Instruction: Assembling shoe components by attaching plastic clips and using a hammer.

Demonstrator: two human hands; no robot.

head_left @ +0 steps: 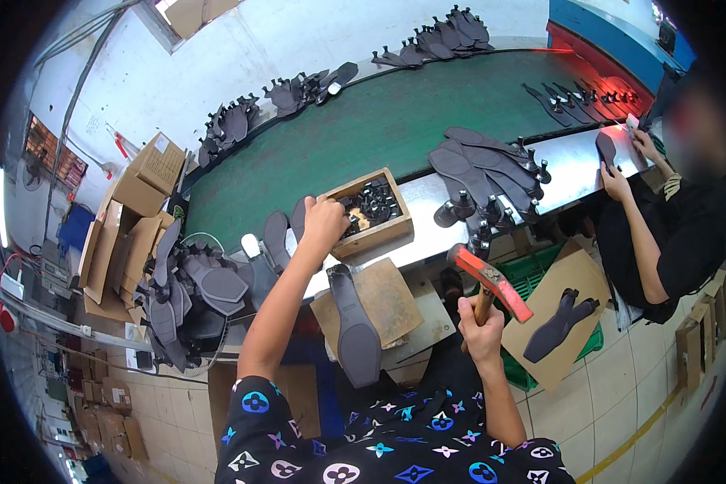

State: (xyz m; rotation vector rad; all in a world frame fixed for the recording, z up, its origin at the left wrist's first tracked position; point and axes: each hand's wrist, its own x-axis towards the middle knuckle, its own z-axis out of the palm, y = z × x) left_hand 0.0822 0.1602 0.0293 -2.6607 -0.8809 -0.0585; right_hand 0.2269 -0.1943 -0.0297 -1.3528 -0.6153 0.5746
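Observation:
My right hand [482, 335] grips the wooden handle of a hammer [492, 281] with a worn red head, held up to the right of my work spot. My left hand [326, 224] is at the left end of a wooden box [395, 228], its fingers curled; what they hold, if anything, is hidden. Inside the box lie many small black heel pieces [372, 208]. In front of me a dark grey shoe sole [357, 327] rests on a brown board [387, 300], its toe end towards me. Two more soles [276, 238] lie beside my left forearm.
A green conveyor belt [298, 157] runs behind the metal ledge [435, 234], with heeled soles along its far edge. More heeled soles [484, 169] lie right of the box. Soles [210, 282] and cartons [149, 177] stand left. A co-worker [653, 210] holds a sole at right, beyond a cardboard-covered green crate [592, 343].

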